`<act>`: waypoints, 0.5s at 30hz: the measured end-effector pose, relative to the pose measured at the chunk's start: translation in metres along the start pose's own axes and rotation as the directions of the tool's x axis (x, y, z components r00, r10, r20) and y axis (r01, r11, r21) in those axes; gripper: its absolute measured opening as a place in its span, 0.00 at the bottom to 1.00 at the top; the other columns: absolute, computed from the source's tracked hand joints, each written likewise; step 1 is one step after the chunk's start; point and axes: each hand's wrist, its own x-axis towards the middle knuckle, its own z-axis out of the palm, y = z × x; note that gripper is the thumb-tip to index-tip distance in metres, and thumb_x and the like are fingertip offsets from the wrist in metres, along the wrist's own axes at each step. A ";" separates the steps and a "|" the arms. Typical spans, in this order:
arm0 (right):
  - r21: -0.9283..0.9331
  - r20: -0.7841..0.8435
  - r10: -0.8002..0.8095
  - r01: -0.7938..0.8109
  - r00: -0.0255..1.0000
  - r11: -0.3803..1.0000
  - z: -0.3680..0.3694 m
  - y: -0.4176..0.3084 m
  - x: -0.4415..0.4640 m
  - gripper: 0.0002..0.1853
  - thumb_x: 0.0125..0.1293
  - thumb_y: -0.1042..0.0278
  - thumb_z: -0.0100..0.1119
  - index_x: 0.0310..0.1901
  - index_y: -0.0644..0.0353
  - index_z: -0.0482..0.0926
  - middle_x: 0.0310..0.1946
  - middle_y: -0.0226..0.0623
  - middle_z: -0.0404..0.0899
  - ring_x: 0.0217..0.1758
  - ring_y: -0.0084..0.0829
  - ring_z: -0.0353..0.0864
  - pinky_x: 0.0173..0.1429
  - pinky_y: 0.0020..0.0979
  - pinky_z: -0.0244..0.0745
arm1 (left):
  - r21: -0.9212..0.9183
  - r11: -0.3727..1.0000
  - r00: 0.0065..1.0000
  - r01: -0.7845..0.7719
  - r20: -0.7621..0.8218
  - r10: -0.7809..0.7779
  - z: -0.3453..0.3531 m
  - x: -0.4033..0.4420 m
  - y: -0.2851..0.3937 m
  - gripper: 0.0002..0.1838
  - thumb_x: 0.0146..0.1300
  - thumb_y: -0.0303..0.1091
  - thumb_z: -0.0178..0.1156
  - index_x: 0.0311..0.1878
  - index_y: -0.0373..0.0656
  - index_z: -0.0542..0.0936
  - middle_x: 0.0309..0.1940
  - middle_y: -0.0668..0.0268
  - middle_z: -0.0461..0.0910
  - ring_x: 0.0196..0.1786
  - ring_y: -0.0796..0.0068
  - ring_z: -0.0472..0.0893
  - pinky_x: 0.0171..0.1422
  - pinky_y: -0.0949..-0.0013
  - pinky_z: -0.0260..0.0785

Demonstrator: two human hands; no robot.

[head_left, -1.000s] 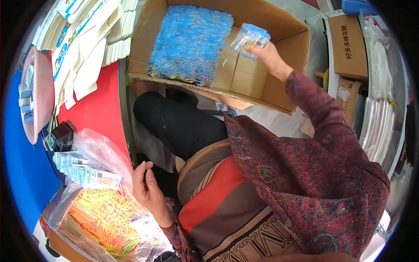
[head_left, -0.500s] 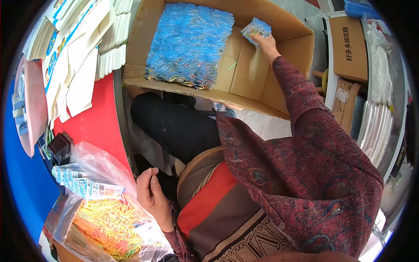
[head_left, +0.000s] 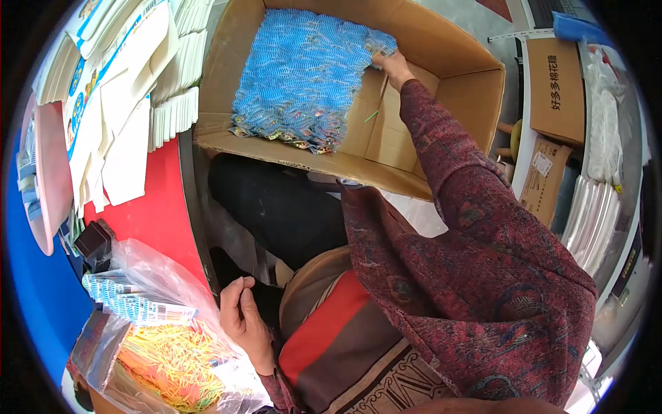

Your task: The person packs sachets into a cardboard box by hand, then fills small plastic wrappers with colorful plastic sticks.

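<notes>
My right hand (head_left: 394, 69) reaches into the large cardboard box (head_left: 458, 93), its fingers closed on a small bunch of blue-and-white striped packets (head_left: 380, 43). That bunch touches the upper right side of a dense block of similar blue packets (head_left: 296, 69), set in rows in the left part of the box. My left hand (head_left: 245, 323) hovers by my lap with fingers loosely bent and apart, nothing visible in it. Beside it is a clear plastic bag (head_left: 110, 352) full of thin yellow, orange and green sticks (head_left: 169, 362). Several striped packets (head_left: 138, 298) lie at the bag's top.
Stacks of white printed cards (head_left: 127, 96) stand on a red surface (head_left: 155, 207) at the left, by a pink tray (head_left: 54, 179). A green stick (head_left: 372, 116) lies on the box floor. At right, a shelf holds brown cartons (head_left: 555, 86) and clear plastic wrappers (head_left: 593, 214).
My right hand has moved left with the bunch of packets, from the box's right part to the edge of the block. My left hand has barely moved.
</notes>
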 end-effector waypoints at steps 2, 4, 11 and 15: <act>-0.172 -0.002 -0.018 0.017 1.000 0.985 -0.005 0.003 0.005 0.27 0.52 0.70 0.71 0.54 0.65 0.75 0.49 0.35 0.80 0.49 0.29 0.80 0.57 0.31 0.74 | 0.004 1.000 1.000 -0.001 0.007 0.001 0.001 0.001 0.000 0.09 0.69 0.21 0.53 0.50 0.34 0.78 0.40 0.61 0.80 0.46 0.73 0.78 0.54 0.72 0.68; -0.499 0.011 -0.060 0.057 0.998 0.865 -0.011 0.003 0.011 0.26 0.52 0.71 0.70 0.53 0.66 0.75 0.46 0.35 0.81 0.48 0.27 0.80 0.53 0.30 0.75 | 0.005 1.000 1.000 -0.005 0.014 0.005 0.002 0.002 0.000 0.09 0.67 0.19 0.54 0.48 0.33 0.78 0.40 0.60 0.80 0.44 0.71 0.78 0.51 0.73 0.69; -0.726 -0.015 -0.166 0.103 0.986 0.679 -0.029 0.024 0.029 0.18 0.53 0.67 0.69 0.44 0.66 0.81 0.39 0.36 0.84 0.39 0.29 0.83 0.47 0.31 0.77 | -0.035 0.998 0.999 0.052 0.017 -0.052 0.011 0.002 -0.002 0.09 0.68 0.19 0.53 0.48 0.34 0.79 0.40 0.61 0.80 0.44 0.73 0.78 0.50 0.74 0.69; -0.576 -0.197 -0.036 -0.087 0.980 0.813 -0.006 0.000 0.011 0.16 0.53 0.67 0.69 0.41 0.66 0.81 0.38 0.37 0.84 0.37 0.29 0.83 0.45 0.32 0.78 | -0.036 0.998 0.998 0.059 0.028 -0.058 0.012 0.003 -0.002 0.09 0.68 0.20 0.54 0.49 0.35 0.79 0.40 0.61 0.80 0.44 0.74 0.78 0.50 0.75 0.69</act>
